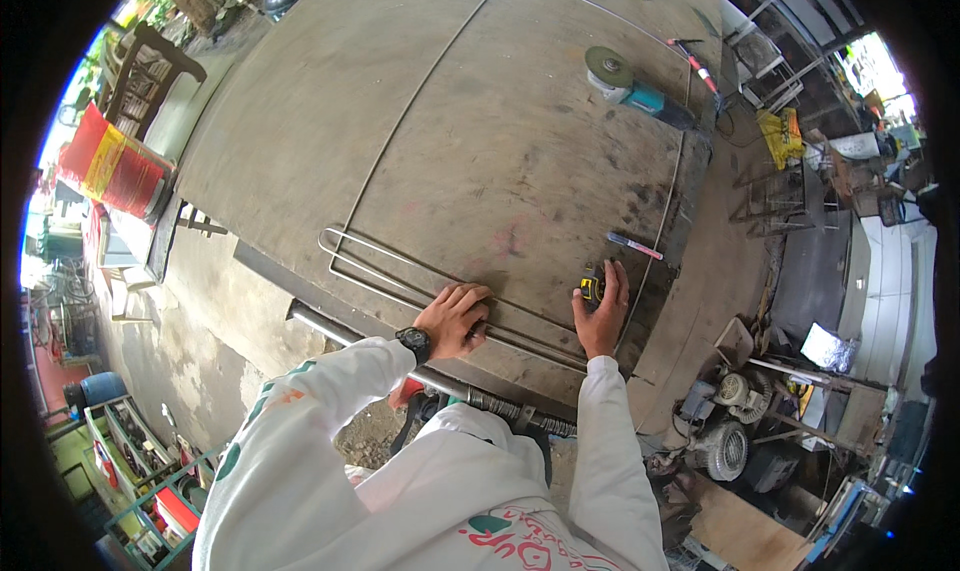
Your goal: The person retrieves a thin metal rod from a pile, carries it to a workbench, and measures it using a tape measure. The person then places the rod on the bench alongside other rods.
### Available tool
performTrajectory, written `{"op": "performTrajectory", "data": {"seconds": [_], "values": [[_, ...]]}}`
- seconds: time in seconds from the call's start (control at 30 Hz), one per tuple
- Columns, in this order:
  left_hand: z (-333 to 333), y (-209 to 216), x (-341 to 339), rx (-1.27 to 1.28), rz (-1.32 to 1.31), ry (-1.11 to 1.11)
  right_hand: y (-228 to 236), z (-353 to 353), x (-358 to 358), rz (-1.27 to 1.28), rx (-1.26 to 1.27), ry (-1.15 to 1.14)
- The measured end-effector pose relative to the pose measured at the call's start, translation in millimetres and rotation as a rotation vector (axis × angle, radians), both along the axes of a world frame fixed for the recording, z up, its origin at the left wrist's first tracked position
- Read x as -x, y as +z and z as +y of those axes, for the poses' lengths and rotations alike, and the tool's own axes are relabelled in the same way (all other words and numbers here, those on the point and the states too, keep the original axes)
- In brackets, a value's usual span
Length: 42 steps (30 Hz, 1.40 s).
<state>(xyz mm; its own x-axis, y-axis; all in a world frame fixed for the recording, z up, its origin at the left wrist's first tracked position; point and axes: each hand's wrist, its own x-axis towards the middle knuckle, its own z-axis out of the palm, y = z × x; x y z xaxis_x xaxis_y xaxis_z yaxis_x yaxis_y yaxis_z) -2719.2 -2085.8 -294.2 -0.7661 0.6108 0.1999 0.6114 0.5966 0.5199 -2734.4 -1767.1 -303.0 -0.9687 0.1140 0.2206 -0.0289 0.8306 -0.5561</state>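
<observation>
My left hand [455, 321], with a black watch at the wrist, rests at the near edge of the worktable. Its curled fingers close over a thin metal rod bent into a long narrow loop [375, 255]. My right hand [603, 317] grips a black and yellow tape measure [591, 290] near the loop's right end. I cannot make out any drawn-out tape. A large rectangular rod frame [412, 99] lies flat on the table, its near side beside the loop. Just beyond my right hand is a marker pen [635, 246].
A teal angle grinder [650, 103] lies at the table's right side, near a red-handled tool [703, 75]. The worn worktable [290, 121] has a metal pipe [325, 321] along its near edge. A red and yellow container [115, 166] stands left; motors [735, 396] and scrap crowd the right.
</observation>
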Motion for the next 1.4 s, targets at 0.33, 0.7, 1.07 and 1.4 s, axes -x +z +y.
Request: {"op": "performTrajectory", "data": {"seconds": [0.33,0.7,1.07,1.4], "values": [[-2,-8,-6,0.017,0.027,0.015,-5,-1,0,0.001,0.017,0.007],[0,-1,-2,0.003,-0.024,0.035,53,1,-32,-0.031,0.339,-0.206],[4,-1,13,0.088,-0.041,-0.155,52,17,-287,-0.109,0.388,-0.639],[-2,-7,15,0.047,-0.035,-0.209,-14,-15,-423,-0.302,0.450,-1.163]]}}
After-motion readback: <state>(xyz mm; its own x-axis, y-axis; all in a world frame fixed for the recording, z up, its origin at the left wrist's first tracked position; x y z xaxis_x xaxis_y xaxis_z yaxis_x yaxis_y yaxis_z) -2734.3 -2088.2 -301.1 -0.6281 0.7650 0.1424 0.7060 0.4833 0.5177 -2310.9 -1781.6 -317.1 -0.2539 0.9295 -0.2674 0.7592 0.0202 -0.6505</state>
